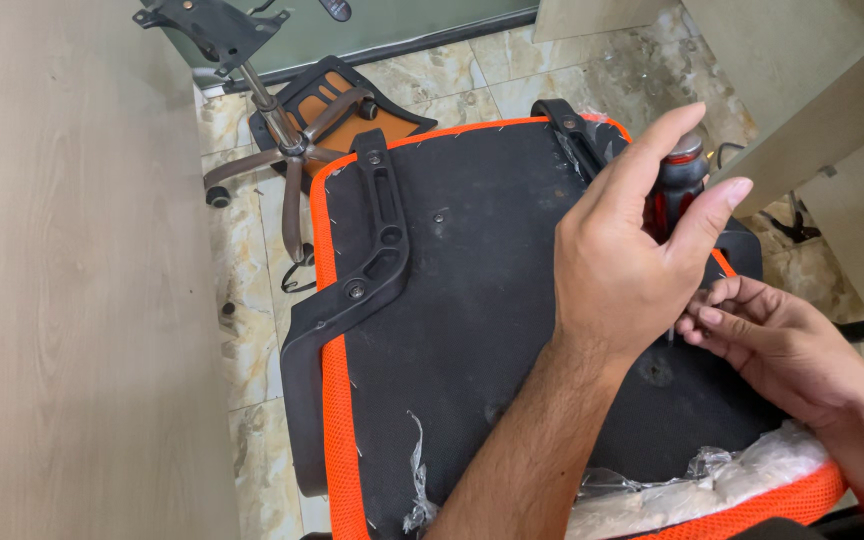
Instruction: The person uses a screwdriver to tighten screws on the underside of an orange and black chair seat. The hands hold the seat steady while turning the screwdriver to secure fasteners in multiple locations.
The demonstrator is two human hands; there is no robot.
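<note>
The left hand (617,270) is wrapped around a red-and-black screwdriver (674,190), held upright on the upturned seat base (482,300); its tip is pinched by the right hand (772,340) fingers.

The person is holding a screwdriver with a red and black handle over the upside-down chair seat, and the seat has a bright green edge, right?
Not quite. The head view shows the edge of the upturned black chair seat is bright orange mesh, not green. The rest holds: the left hand grips the screwdriver with the red and black handle over the seat, with the right hand by its tip.
</note>
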